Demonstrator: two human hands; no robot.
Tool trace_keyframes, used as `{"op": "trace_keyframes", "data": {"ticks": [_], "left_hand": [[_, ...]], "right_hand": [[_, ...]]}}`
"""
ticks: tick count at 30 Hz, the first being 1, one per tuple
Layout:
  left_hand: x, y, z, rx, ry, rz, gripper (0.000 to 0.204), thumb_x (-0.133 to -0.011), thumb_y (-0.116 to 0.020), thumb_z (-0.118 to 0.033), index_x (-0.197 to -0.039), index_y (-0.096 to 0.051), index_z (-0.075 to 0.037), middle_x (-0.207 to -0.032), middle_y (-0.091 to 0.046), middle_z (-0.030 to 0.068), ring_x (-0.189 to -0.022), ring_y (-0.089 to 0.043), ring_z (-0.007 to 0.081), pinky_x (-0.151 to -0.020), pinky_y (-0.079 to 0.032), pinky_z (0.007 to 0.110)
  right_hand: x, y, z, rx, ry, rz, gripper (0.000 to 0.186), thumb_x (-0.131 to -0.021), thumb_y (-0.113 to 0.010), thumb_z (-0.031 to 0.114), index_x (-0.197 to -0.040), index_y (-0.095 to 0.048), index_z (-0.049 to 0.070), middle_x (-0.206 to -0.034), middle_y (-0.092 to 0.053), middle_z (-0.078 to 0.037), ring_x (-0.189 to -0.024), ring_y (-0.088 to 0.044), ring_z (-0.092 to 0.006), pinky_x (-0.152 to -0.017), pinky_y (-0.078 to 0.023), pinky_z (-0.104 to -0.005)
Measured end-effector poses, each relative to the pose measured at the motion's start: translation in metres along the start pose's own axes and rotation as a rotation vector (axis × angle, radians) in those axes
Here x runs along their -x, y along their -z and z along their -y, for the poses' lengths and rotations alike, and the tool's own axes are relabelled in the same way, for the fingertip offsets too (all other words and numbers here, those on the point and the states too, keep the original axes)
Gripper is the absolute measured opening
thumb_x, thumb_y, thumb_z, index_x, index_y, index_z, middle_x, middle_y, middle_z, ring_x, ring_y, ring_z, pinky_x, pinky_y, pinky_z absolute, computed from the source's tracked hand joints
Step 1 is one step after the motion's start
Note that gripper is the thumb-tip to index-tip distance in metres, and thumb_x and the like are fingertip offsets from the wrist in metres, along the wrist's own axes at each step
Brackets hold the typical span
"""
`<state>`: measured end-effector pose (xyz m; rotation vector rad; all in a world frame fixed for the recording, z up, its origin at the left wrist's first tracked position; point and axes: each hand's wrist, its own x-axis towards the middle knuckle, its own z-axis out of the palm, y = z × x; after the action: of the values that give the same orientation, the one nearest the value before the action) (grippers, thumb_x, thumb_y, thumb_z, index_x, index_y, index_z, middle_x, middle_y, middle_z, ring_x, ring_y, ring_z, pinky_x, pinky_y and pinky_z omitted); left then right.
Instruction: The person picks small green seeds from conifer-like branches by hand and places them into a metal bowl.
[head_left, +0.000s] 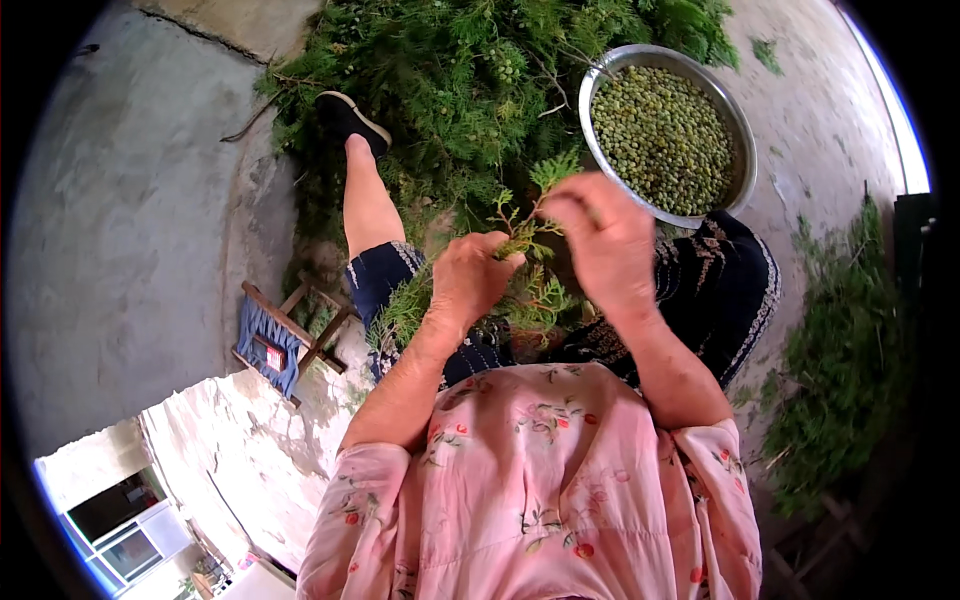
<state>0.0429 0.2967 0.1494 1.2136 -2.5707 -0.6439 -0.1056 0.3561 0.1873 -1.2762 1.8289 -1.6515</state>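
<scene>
My left hand [468, 277] is closed around the stem of a leafy green conifer sprig [537, 290], whose flat, scaly fronds spread out over my lap. Close by on the right, my right hand [603, 235] has its fingers bent in a pinch at the sprig's upper end; what lies between the fingertips is hidden, and the hand is slightly blurred. Beyond my right knee stands a round metal basin [740, 130], filled with small green, roundish cones [662, 140].
A large heap of cut conifer branches [430, 90] covers the ground ahead, against my left shoe [352, 122]. More branches [840, 350] lie at the far right. A small wooden stool [285, 335] with blue webbing stands left, beside a grey concrete slab [130, 220].
</scene>
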Motion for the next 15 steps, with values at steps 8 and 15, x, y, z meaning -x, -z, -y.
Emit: {"op": "trace_keyframes", "data": {"ticks": [8,15], "left_hand": [[-0.026,0.026,0.014,1.035,0.413,0.029,0.058,-0.070,-0.073,-0.035,-0.108,-0.054,0.005,-0.104,-0.057,0.0094,-0.091,-0.051,0.0138,-0.080,-0.041,0.026],[-0.042,0.062,0.011,1.387,0.434,-0.092,0.078,-0.074,-0.067,-0.045,-0.126,-0.038,0.006,-0.125,-0.045,0.0142,-0.111,-0.044,0.0199,-0.095,-0.034,0.030]], "right_hand": [[-0.059,0.068,-0.054,-1.008,-0.780,-0.497,0.022,-0.085,-0.053,0.009,-0.101,-0.050,-0.005,-0.097,-0.048,-0.012,-0.080,-0.052,-0.0188,-0.066,-0.052,-0.0280],[-0.103,0.126,-0.098,-0.894,-0.617,-0.819,0.040,-0.088,-0.052,0.024,-0.117,-0.038,-0.001,-0.120,-0.032,-0.018,-0.110,-0.034,-0.0356,-0.093,-0.036,-0.0577]]}}
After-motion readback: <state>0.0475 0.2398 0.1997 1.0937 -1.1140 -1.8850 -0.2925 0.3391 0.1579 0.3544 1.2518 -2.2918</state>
